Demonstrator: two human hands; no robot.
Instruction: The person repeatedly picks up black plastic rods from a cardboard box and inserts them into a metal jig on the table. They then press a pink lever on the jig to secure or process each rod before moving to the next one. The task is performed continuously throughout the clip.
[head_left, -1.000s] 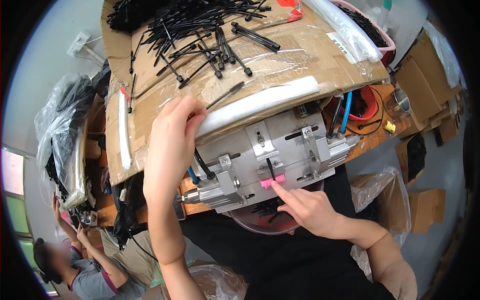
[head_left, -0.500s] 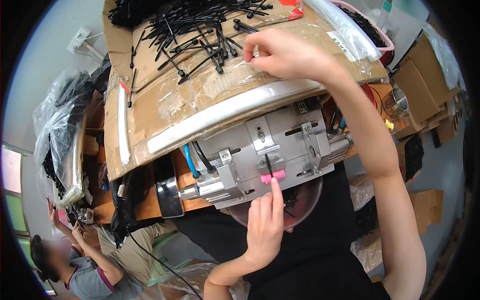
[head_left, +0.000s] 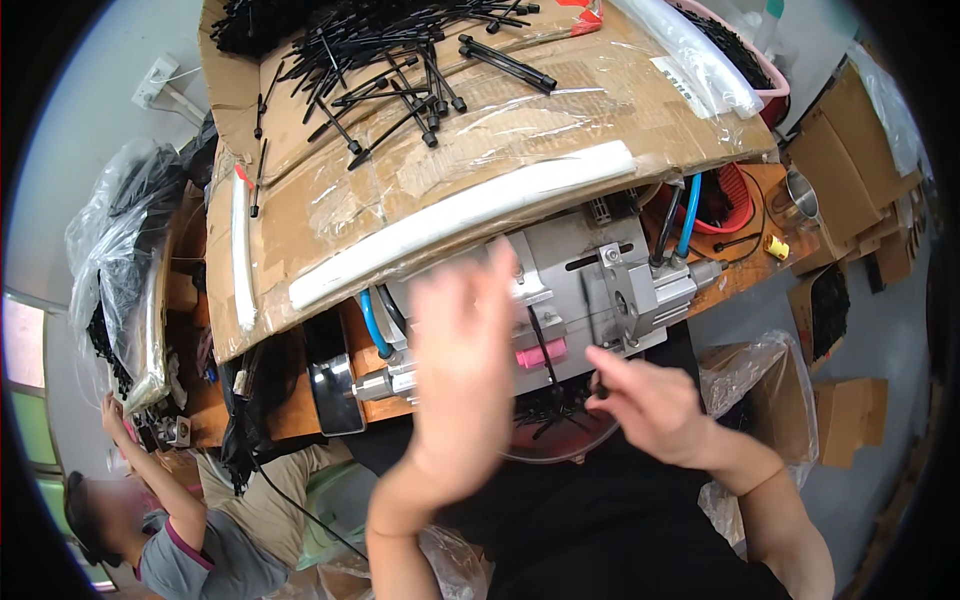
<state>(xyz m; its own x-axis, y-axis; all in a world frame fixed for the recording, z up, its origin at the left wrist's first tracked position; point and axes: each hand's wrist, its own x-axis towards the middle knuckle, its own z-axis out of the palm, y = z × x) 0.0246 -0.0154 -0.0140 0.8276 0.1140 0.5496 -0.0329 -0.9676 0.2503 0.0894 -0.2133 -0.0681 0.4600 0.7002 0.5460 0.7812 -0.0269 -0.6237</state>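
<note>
My left hand [head_left: 460, 350], smeared by motion, is over the left side of a grey metal clamping fixture [head_left: 570, 290], hiding part of it. Whether it holds anything does not show. A slim black rod [head_left: 541, 338] lies across the pink block [head_left: 540, 353] at the fixture's front middle. Closed around the thick lower end of another black rod [head_left: 589, 305], my right hand [head_left: 655, 408] is just in front of the fixture's right clamp. That rod points up and is slightly blurred.
Behind the fixture, a cardboard sheet [head_left: 480, 130] bears a heap of black rods [head_left: 370, 50]. A bowl [head_left: 560, 440] with black pieces is below the fixture. A red basket [head_left: 735, 205] and a metal cup [head_left: 797, 195] stand right. Another person [head_left: 180, 520] works at left.
My right hand has come back from the cardboard toward me and now holds a black rod. My left hand has left the pink block, moving up and left.
</note>
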